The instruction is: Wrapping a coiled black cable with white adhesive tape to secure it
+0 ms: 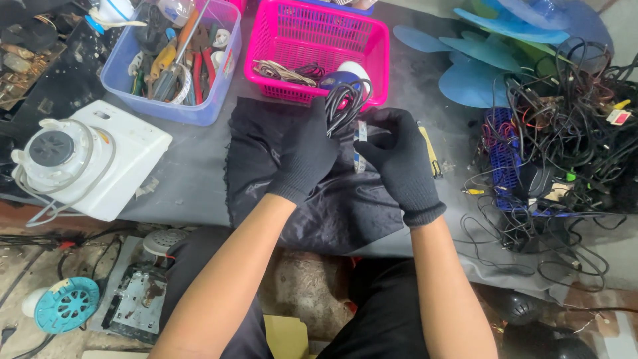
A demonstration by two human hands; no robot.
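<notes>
Left hand (307,156), black-gloved, up over the middle of the desk (193,179), fingers (318,119) clamped on a bundle of looped black cable (345,103). Cable loops fanning up out of that fist, right at the front wall of the pink basket (316,40). Right hand (399,163), gloved too, just beside it, fingers curled together close to the cable and to a small pale strip (361,133) between the two hands; whether actually pinching it, hard to tell. Both hands hovering above a crumpled black cloth (319,199) spread on the grey desk. Inside the pink basket, a few thin wires (279,72) and a white rounded part (354,70). Left of that, a clear blue tub (199,110) packed with pliers and screwdrivers (176,63). Further left, a white motor housing (86,159) with a grey cord wound round it. Off to the right, blue fan blades (472,66) lying flat, and a big tangle of black wires (565,133) heaped over a small blue crate (505,156). A yellow-handled tool (430,153) lying just behind the right hand. Down on the floor at left, a teal round grille (66,304) and a rusty metal part (136,299).
</notes>
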